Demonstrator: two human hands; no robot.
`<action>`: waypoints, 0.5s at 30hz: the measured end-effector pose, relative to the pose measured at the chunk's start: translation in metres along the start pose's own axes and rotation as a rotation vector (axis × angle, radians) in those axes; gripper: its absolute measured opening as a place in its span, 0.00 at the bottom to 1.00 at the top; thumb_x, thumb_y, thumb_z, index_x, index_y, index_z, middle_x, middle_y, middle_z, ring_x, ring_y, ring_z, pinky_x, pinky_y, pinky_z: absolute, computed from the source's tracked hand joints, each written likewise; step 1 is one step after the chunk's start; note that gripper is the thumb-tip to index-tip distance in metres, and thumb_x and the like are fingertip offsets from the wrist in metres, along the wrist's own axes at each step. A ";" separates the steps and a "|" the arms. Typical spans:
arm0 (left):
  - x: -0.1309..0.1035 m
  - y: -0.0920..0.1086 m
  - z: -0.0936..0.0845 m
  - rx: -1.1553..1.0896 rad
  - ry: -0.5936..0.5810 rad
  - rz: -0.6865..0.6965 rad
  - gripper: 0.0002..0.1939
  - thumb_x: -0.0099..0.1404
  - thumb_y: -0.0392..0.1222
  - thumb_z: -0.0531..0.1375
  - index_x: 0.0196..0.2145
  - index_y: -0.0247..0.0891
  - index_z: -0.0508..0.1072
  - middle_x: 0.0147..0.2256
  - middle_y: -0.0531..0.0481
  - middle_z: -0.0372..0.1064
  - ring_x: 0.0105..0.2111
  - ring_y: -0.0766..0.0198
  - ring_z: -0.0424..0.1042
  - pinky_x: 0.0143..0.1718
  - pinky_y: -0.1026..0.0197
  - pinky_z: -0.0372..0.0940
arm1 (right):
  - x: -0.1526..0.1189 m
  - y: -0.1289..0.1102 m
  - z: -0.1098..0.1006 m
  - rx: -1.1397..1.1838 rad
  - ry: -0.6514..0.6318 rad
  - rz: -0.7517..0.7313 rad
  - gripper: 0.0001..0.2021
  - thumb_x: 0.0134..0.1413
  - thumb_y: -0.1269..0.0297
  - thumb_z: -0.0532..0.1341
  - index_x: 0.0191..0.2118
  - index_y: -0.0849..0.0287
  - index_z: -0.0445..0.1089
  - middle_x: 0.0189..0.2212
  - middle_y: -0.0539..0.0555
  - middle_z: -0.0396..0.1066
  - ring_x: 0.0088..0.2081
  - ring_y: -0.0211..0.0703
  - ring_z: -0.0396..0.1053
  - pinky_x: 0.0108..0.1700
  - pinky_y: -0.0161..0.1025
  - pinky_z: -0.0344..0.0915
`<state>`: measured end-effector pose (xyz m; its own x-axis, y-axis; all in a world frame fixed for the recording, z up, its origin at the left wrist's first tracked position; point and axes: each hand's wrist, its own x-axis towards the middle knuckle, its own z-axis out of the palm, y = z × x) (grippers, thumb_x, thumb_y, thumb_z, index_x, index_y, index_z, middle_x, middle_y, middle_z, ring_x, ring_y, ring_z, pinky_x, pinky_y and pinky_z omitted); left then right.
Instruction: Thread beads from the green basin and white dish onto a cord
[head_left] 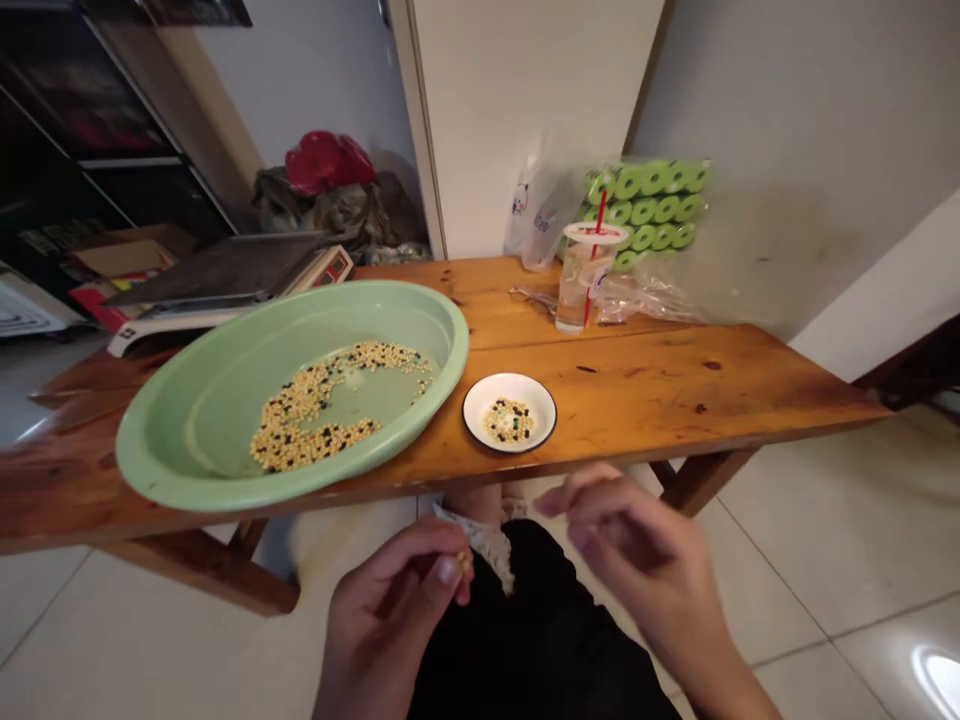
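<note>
Below the table's front edge, my left hand [405, 590] pinches several small cream-yellow beads [464, 562] between thumb and fingertips. My right hand [637, 550] is raised to its right, nearest the small white dish [510, 386] but apart from it. Its fingers are loosely bent, with a gap to the thumb; no object shows in them, though the fingertips are slightly blurred. Cream, black and a few green beads [508, 424] lie in the dark-rimmed dish. More mixed beads [304, 398] spread across the floor of a large green basin [217, 400] at the left.
On the wooden table [637, 385], a lidded plastic cup [576, 280] with a red straw stands beside a plastic bag [541, 215] and a green-patterned package [652, 205]. Behind the basin sits a flat scale [225, 285]. A lap in black cloth [540, 640] is beneath my hands.
</note>
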<state>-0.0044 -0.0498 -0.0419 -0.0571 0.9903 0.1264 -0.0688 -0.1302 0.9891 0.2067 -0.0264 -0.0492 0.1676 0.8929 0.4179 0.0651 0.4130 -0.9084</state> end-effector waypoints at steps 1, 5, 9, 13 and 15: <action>-0.001 -0.004 0.004 -0.059 -0.002 -0.046 0.05 0.61 0.44 0.68 0.29 0.42 0.80 0.24 0.52 0.70 0.24 0.67 0.69 0.27 0.68 0.67 | -0.010 -0.010 0.008 0.028 -0.099 0.001 0.08 0.55 0.76 0.62 0.31 0.55 0.73 0.33 0.52 0.75 0.37 0.43 0.76 0.39 0.39 0.74; -0.008 -0.011 0.007 -0.195 -0.023 -0.191 0.05 0.60 0.43 0.70 0.30 0.40 0.80 0.26 0.51 0.72 0.25 0.68 0.68 0.29 0.69 0.68 | -0.037 -0.026 0.033 0.070 -0.245 0.017 0.13 0.51 0.82 0.58 0.34 0.55 0.70 0.39 0.54 0.77 0.37 0.44 0.79 0.39 0.44 0.78; -0.019 -0.011 0.009 -0.255 -0.009 -0.212 0.04 0.60 0.41 0.69 0.31 0.40 0.81 0.27 0.51 0.74 0.25 0.69 0.69 0.29 0.70 0.68 | -0.046 -0.032 0.039 -0.022 -0.211 -0.026 0.12 0.49 0.82 0.58 0.33 0.55 0.68 0.35 0.54 0.79 0.35 0.43 0.80 0.37 0.40 0.79; -0.025 -0.009 0.014 -0.334 -0.002 -0.196 0.02 0.62 0.41 0.69 0.33 0.42 0.82 0.26 0.53 0.74 0.24 0.72 0.70 0.28 0.73 0.68 | -0.048 -0.042 0.039 -0.146 -0.178 -0.095 0.13 0.49 0.81 0.59 0.35 0.54 0.68 0.32 0.52 0.79 0.33 0.41 0.80 0.35 0.35 0.79; -0.028 -0.008 0.018 -0.372 0.007 -0.190 0.01 0.63 0.41 0.68 0.33 0.43 0.82 0.26 0.54 0.74 0.25 0.72 0.71 0.29 0.74 0.69 | -0.050 -0.045 0.040 -0.192 -0.171 -0.106 0.13 0.49 0.81 0.58 0.35 0.53 0.68 0.32 0.51 0.79 0.32 0.40 0.80 0.34 0.33 0.78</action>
<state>0.0155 -0.0754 -0.0519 -0.0154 0.9982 -0.0572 -0.4334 0.0449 0.9001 0.1563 -0.0829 -0.0289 -0.0171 0.8706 0.4917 0.2612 0.4786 -0.8383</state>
